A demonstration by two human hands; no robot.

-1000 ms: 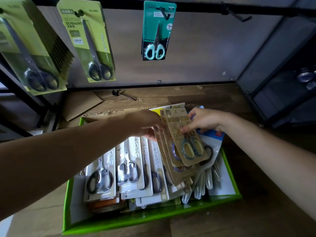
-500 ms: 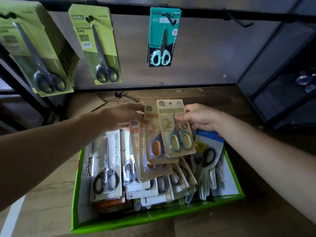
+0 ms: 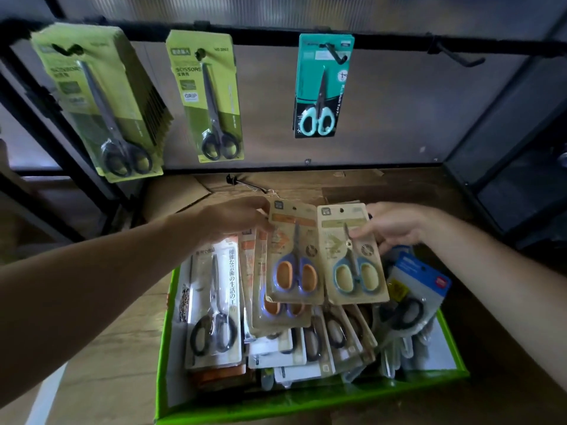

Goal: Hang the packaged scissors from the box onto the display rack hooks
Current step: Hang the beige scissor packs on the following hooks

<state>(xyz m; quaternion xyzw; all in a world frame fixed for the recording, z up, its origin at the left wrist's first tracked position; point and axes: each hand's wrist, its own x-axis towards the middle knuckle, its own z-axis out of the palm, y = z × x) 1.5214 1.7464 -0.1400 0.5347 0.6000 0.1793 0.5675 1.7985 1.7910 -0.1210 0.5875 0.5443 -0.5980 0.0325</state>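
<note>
My left hand is gripping the upper left edge of a fanned bundle of tan-carded scissors; its front card, the orange-handled pack, is standing with its long axis near vertical, hang-hole end pointing up toward the rack and handles down toward the green box. My right hand is pinching the upper right edge of the blue-handled pack, thumb across its face. That card is lying just right of the orange one, overlapping its edge, with the same orientation: hole up, handles down, tilted slightly clockwise. Both packs are hovering above the rear half of the box, below the rack.

Against half a second ago, the two front cards are now sitting side by side instead of stacked, and they are riding higher above the box.

Inside the box, left of the held bundle, a white-carded black-handled pack is lying blade-up. Above the box, the black rail is carrying two lime-green packs, a teal pack and an empty hook at the right.
</note>
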